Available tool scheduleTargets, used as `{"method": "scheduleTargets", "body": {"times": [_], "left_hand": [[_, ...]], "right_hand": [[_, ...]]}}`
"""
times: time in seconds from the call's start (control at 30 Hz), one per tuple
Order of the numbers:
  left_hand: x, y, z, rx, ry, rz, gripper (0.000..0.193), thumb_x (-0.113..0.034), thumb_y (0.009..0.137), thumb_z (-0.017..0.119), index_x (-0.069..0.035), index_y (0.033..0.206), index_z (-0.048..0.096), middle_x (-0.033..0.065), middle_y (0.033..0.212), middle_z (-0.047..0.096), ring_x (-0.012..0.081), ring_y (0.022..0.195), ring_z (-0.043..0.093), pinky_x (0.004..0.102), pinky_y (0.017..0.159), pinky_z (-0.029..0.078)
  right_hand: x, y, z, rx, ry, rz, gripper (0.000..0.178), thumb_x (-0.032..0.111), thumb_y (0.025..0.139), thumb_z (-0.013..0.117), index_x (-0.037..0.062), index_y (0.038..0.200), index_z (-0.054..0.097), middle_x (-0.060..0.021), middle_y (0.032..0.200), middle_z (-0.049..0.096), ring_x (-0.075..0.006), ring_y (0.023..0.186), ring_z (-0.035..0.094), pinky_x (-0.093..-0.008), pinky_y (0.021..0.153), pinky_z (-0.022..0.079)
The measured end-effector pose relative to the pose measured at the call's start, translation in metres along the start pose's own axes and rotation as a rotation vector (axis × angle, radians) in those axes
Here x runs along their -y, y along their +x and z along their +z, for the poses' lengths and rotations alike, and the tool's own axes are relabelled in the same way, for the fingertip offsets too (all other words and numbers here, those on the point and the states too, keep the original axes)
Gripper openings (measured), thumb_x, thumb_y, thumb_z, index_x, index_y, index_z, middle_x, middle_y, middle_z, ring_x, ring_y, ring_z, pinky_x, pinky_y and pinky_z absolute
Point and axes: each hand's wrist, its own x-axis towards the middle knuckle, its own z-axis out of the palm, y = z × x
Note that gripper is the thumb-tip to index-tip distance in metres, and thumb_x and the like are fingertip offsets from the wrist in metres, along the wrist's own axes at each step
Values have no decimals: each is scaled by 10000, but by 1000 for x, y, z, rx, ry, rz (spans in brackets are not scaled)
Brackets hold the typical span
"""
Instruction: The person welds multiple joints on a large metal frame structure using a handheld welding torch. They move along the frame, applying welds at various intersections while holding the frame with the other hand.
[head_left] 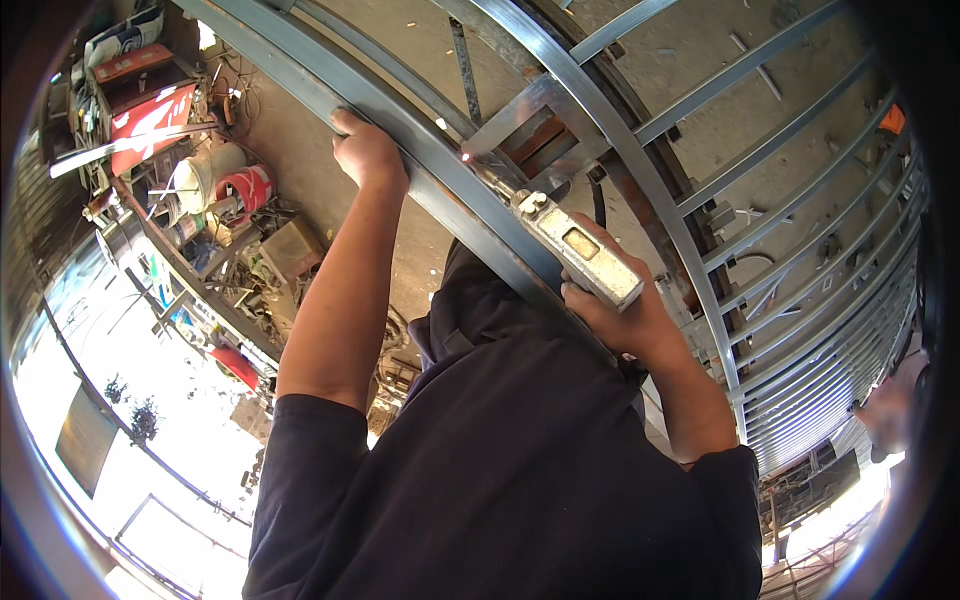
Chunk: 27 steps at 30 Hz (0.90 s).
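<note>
A long grey steel profile (440, 135) runs slantwise across in front of my body. My left hand (368, 150) is closed round its near edge, thumb up on the metal. In my right hand (625, 315) is a handheld laser welding gun (580, 248) with a pale, scuffed body. Its narrow nozzle points up and left, and a small reddish spot glows near the tip. A flat plate with a rectangular opening (540, 135) lies just beyond the nozzle, between the profile and a curved steel rail (625, 140). My fingers on the gun's underside are partly hidden.
Many parallel metal bars (790, 160) curve away on the right. At the left stand a red toolbox (150, 120), a pale bucket (205, 175) and a cluttered metal rack. Offcuts lie on the floor beyond the bars. Another person (890, 405) shows at the far right.
</note>
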Motion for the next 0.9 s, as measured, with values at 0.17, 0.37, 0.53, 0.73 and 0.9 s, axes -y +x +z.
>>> {"method": "scheduleTargets", "body": {"times": [0.17,0.37,0.53,0.73,0.9], "left_hand": [[2,2,0,-8,-1,14,727,-543,1098,389,95,1370,605,287,1270,699,418,1122,701,473,980,563],[-1,-1,0,10,7,10,725,-539,1105,377,99,1363,607,286,1274,697,417,1129,704,475,984,566],[-3,-2,-1,1,36,-19,730,-543,1107,371,101,1358,607,296,1271,694,420,1138,703,479,981,571],[2,2,0,8,-5,-20,733,-546,1106,374,102,1359,605,307,1269,690,423,1141,702,482,988,568],[-2,-1,-1,5,9,-8,742,-554,1102,375,102,1366,599,290,1271,694,416,1122,705,478,974,572]], "right_hand": [[9,-2,6,-39,-127,-57,732,49,880,694,41,1577,472,-116,1280,718,-132,1105,674,-306,1009,519],[5,-2,10,-77,-156,-85,718,50,881,693,45,1568,483,-131,1324,715,-148,1170,683,-313,1031,513],[4,0,14,-90,-139,-88,710,61,873,700,73,1553,497,-165,1292,725,-260,1156,713,-347,999,553],[2,-1,11,-77,-102,-92,713,51,867,690,57,1552,493,-193,1338,707,-314,1235,708,-365,1030,548],[1,-1,7,-53,-53,-75,722,48,870,688,30,1560,477,-190,1438,655,-286,1334,645,-357,1098,497]]}}
